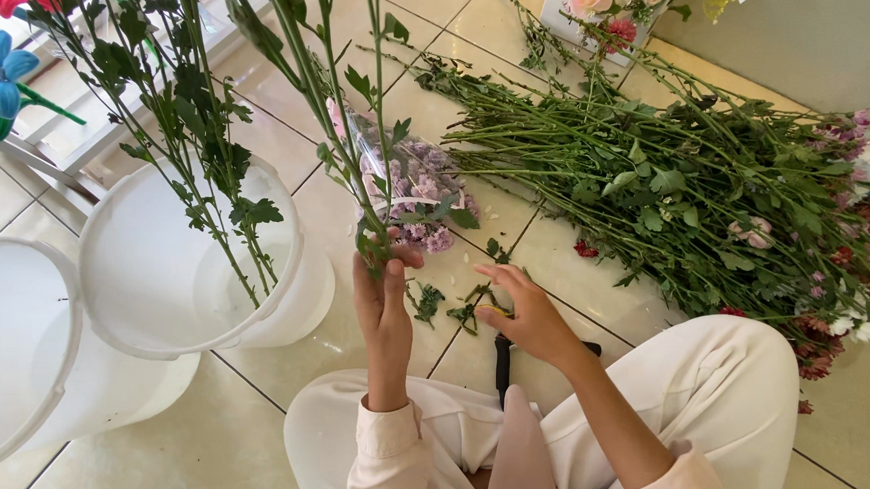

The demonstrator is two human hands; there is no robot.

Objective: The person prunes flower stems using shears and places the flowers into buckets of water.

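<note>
Tiled floor (219, 449): left hand (381, 306) fingers clenched on upright stem (383, 129); right hand (526, 314) released.

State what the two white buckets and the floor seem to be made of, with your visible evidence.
White buckets: probably plastic, smooth and matte, with thin, slightly translucent walls and a rolled rim. Floor: likely glazed ceramic tile, cream and glossy, with soft reflections and dark grout lines.
</note>
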